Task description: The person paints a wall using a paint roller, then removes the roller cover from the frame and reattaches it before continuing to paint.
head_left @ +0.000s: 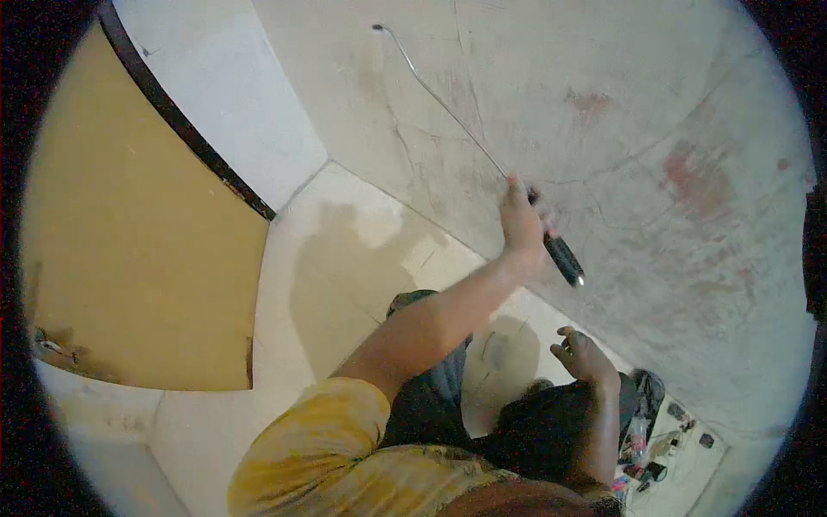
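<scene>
My left hand (pixel 523 226) is wrapped round the black handle (pixel 564 258) of a tool with a long, thin, bent metal rod (pixel 452 115). The rod runs up and to the left, and its dark tip (pixel 377 28) is at or close to the stained grey wall (pixel 534 95); whether it touches cannot be made out. Lower down, my right hand (pixel 582 351) hovers over the right knee, near the foot of the wall. Its fingers are apart and slightly curled, with nothing held in them.
A yellow-brown panel (pixel 155 233), perhaps a door, with a dark edge stands at the left. Pale tiles (pixel 336 276) cover the floor, with shadows on them. Cables and small items (pixel 656 470) lie at the lower right beside a dark bag (pixel 648 392).
</scene>
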Action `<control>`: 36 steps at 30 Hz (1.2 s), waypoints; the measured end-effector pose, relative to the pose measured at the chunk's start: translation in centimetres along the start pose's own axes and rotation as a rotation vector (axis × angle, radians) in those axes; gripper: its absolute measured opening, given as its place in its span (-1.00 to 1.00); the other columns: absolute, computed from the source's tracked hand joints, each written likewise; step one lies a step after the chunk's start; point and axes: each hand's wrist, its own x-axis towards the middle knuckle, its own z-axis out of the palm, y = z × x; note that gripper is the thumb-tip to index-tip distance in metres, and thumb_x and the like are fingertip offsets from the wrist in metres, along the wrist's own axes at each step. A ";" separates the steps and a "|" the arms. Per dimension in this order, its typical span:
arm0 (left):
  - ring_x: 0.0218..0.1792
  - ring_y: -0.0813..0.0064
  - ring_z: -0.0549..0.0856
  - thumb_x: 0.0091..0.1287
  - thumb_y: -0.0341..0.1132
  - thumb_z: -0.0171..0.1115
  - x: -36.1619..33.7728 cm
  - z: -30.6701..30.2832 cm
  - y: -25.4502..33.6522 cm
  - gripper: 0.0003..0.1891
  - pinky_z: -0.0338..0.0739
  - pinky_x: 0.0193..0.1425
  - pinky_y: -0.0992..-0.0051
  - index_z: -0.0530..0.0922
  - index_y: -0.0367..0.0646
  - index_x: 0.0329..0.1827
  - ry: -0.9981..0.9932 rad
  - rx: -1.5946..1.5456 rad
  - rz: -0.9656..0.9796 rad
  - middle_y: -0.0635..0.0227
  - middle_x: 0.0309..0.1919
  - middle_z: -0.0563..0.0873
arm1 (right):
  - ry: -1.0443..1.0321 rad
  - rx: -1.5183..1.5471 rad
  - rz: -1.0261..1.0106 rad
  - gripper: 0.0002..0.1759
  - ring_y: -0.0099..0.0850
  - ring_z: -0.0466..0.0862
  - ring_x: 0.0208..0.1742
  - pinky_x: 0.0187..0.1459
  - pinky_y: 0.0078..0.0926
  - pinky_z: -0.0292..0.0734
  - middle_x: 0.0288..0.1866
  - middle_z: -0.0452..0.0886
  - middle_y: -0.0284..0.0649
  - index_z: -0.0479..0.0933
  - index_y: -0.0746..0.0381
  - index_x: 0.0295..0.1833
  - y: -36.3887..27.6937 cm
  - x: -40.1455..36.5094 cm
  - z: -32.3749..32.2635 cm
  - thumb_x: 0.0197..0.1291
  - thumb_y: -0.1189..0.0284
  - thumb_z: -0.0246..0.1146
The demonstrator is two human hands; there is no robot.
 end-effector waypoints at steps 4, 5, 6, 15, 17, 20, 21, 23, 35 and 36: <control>-0.68 0.55 0.27 0.54 0.14 -0.22 4.7 -2.2 4.6 -0.57 0.23 -0.58 0.50 0.25 -0.01 -0.31 -0.092 -0.006 0.121 0.48 -0.64 0.25 | 0.010 -0.009 -0.030 -0.47 -0.05 0.60 0.14 0.15 -0.18 0.51 0.10 0.58 0.10 0.38 0.24 0.27 0.6 0.1 0.1 0.32 0.16 0.22; -0.68 0.54 0.27 0.54 0.15 -0.22 4.7 -2.3 3.9 -0.57 0.24 -0.58 0.49 0.25 -0.02 -0.31 -0.084 -0.001 0.092 0.48 -0.64 0.26 | 0.001 -0.005 -0.012 -0.47 -0.05 0.60 0.14 0.15 -0.18 0.51 0.11 0.58 0.10 0.38 0.24 0.27 0.4 0.2 0.1 0.32 0.16 0.21; -0.68 0.54 0.27 0.53 0.16 -0.22 4.2 -2.4 2.2 -0.56 0.24 -0.58 0.49 0.26 -0.02 -0.31 -0.074 0.000 0.065 0.48 -0.63 0.27 | -0.009 -0.006 0.004 -0.47 -0.05 0.60 0.14 0.16 -0.18 0.50 0.11 0.58 0.10 0.38 0.24 0.27 0.2 0.2 0.0 0.32 0.16 0.21; -0.49 0.49 0.40 0.51 0.21 -0.21 0.1 -0.6 -5.2 -0.51 0.36 -0.53 0.39 0.32 -0.09 -0.18 -0.057 -0.030 -0.075 0.38 -0.41 0.37 | 0.044 -0.015 -0.071 -0.45 -0.04 0.65 0.03 0.04 -0.21 0.52 -0.03 0.65 0.10 0.40 0.29 0.25 0.8 0.1 0.6 0.32 0.13 0.19; -0.50 0.50 0.36 0.52 0.20 -0.23 2.5 -0.7 -0.9 -0.52 0.37 -0.51 0.40 0.30 -0.09 -0.18 -0.003 -0.017 -0.028 0.39 -0.42 0.35 | 0.032 -0.029 -0.041 -0.45 -0.05 0.64 0.06 0.08 -0.21 0.52 0.02 0.63 0.09 0.38 0.26 0.27 0.6 0.1 0.5 0.32 0.14 0.20; -0.51 0.49 0.35 0.53 0.19 -0.25 5.5 -2.3 2.7 -0.52 0.38 -0.47 0.41 0.30 -0.09 -0.15 0.000 0.013 0.048 0.37 -0.41 0.36 | 0.013 -0.033 -0.005 -0.45 -0.05 0.61 0.13 0.15 -0.20 0.51 0.11 0.59 0.09 0.36 0.21 0.29 0.0 0.1 0.3 0.31 0.15 0.23; -0.51 0.48 0.36 0.53 0.19 -0.25 6.5 -3.1 2.7 -0.53 0.39 -0.45 0.41 0.30 -0.09 -0.14 -0.032 0.026 0.081 0.37 -0.41 0.36 | 0.008 -0.023 -0.002 -0.45 -0.05 0.61 0.12 0.15 -0.20 0.51 0.11 0.59 0.09 0.36 0.21 0.29 -0.1 0.0 0.2 0.31 0.15 0.23; -0.56 0.48 0.35 0.52 0.21 -0.26 5.0 -2.6 0.8 -0.52 0.41 -0.45 0.38 0.28 -0.07 -0.19 -0.052 -0.003 -0.001 0.40 -0.49 0.33 | -0.006 -0.008 -0.009 -0.45 -0.05 0.61 0.13 0.16 -0.21 0.51 0.11 0.59 0.08 0.37 0.22 0.28 -0.7 0.4 0.0 0.31 0.15 0.22; -0.67 0.53 0.24 0.54 0.14 -0.24 0.3 0.0 -2.1 -0.55 0.31 -0.48 0.42 0.24 0.01 -0.41 -0.057 -0.120 -0.127 0.50 -0.66 0.23 | -0.007 0.027 -0.026 -0.46 -0.08 0.58 0.17 0.18 -0.20 0.49 0.13 0.57 0.08 0.36 0.25 0.28 -0.5 -0.5 -0.4 0.33 0.14 0.19; -0.66 0.54 0.22 0.54 0.14 -0.23 2.1 -0.7 -1.2 -0.55 0.30 -0.47 0.43 0.23 0.01 -0.40 -0.120 -0.183 -0.094 0.51 -0.66 0.22 | -0.014 0.028 -0.023 -0.46 -0.08 0.58 0.18 0.18 -0.20 0.49 0.13 0.57 0.08 0.36 0.25 0.28 -0.7 -0.5 -0.4 0.33 0.15 0.19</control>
